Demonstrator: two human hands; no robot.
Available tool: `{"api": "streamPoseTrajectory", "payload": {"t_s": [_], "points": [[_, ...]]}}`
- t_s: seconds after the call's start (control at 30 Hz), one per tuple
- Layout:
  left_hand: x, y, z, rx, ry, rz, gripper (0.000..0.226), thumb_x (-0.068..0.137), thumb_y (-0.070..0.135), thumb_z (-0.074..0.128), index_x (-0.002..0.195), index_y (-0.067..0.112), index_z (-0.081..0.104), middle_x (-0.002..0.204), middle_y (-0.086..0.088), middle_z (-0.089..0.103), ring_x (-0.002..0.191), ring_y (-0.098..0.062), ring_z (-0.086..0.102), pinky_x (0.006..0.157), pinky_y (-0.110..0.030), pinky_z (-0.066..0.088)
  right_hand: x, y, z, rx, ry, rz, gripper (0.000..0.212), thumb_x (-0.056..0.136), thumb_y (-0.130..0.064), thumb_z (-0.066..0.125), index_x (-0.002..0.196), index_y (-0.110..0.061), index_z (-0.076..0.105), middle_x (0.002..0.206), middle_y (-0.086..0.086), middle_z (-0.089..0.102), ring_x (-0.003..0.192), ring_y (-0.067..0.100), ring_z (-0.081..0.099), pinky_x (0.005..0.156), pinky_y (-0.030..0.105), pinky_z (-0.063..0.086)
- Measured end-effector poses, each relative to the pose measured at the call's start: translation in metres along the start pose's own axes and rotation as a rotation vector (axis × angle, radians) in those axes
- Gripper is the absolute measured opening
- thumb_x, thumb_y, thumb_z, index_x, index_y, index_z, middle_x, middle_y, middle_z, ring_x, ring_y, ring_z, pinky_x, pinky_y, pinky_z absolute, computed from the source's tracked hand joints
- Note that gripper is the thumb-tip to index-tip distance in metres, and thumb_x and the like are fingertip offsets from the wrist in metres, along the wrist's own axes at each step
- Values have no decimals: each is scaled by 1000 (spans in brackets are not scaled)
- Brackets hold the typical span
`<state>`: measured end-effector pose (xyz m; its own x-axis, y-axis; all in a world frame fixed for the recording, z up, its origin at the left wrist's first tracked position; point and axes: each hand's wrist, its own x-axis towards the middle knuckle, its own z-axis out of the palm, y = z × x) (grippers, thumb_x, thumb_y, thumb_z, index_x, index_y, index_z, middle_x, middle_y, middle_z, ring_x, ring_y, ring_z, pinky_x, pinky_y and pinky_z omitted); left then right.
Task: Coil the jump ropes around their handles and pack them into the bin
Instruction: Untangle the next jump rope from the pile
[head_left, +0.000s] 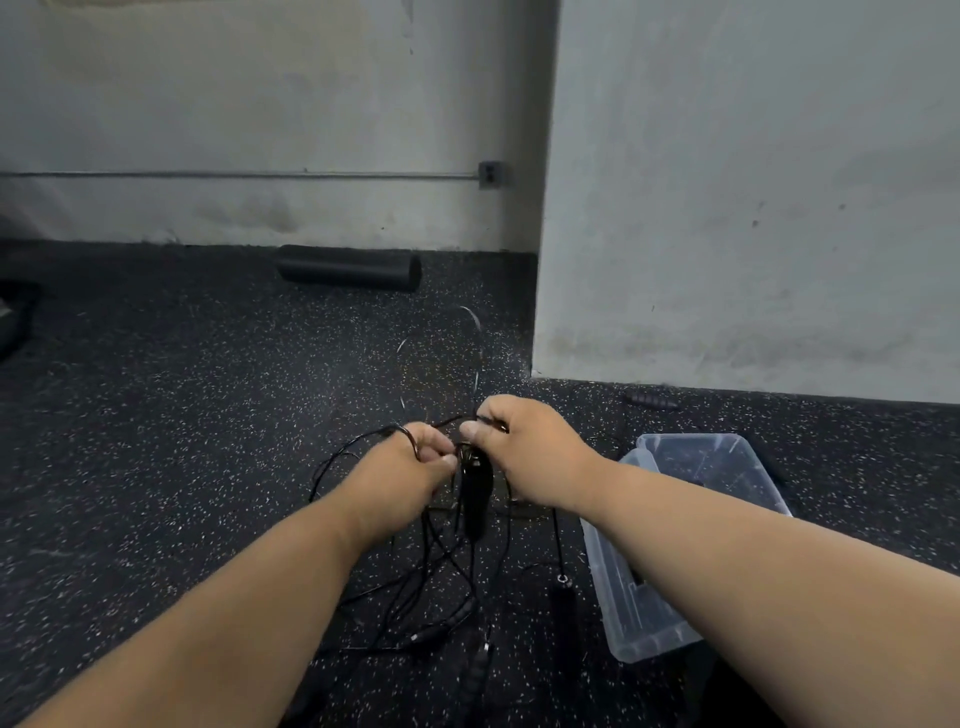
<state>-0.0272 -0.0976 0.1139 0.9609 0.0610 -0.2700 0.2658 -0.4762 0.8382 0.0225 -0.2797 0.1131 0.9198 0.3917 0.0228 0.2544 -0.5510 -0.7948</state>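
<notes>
Both my hands are raised over a tangle of thin black jump ropes (415, 566) on the speckled floor. My left hand (410, 467) grips the top of a pair of black handles (475, 493) that hang down between my hands. My right hand (524, 447) pinches the black cord beside the handles' top; a loop of that cord (480, 343) arcs up and away, blurred. More black handles (475, 670) lie on the floor near the bottom. The clear plastic bin (613, 571) stands to the right, under my right forearm.
A black foam roller (350, 267) lies against the far wall. A small dark handle-like object (652, 400) sits at the foot of the right wall. A grey wall corner juts out just beyond my hands. Dark gear shows at the left edge.
</notes>
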Motion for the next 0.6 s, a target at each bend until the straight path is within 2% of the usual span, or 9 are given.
{"api": "streamPoseTrajectory", "payload": {"t_s": [0.13,0.23,0.3,0.33,0.43,0.5,0.6], "points": [[-4,-2,7,97,-70,23,26,98,28,73,121,31,62,106,7,67,81,-8,61,63,-12,47,2,2,-4,64,67,40,36,102,-38,63,76,-17,50,61,-6,49,54,13,46,57,35,46],[-6,-3,12,40,-152,16,32,97,38,73,125,26,63,92,10,72,78,-8,65,75,-26,50,2,4,-6,91,78,54,35,102,-39,63,82,-12,53,60,-7,49,56,11,46,57,33,46],[-8,-2,15,37,-162,18,38,96,45,73,126,25,63,85,15,72,77,-3,66,74,-23,50,1,6,-6,65,73,49,36,102,-39,63,82,-11,53,63,-8,50,59,12,45,60,33,43],[-8,-2,17,44,-158,24,38,95,45,74,125,24,63,79,19,71,71,2,64,68,-19,47,1,6,-6,57,67,48,35,103,-39,62,81,-13,52,64,-7,50,59,12,44,60,33,41],[-6,-4,21,81,-139,30,36,93,38,79,121,23,64,64,22,63,50,7,54,54,-17,41,0,9,-5,54,39,60,35,103,-39,61,82,-13,51,65,-6,50,58,12,43,57,31,38],[-6,-5,23,115,-99,28,32,92,37,80,118,25,66,71,17,67,48,6,53,53,-20,41,-1,10,-5,55,23,61,35,103,-39,61,86,-10,53,65,-5,50,57,13,43,56,31,38],[-8,-3,29,217,3,81,9,91,29,71,99,28,69,71,7,73,51,-6,58,54,-30,47,-1,9,-4,48,25,40,35,103,-40,62,86,-10,53,66,-4,51,58,13,42,56,31,38]]}}
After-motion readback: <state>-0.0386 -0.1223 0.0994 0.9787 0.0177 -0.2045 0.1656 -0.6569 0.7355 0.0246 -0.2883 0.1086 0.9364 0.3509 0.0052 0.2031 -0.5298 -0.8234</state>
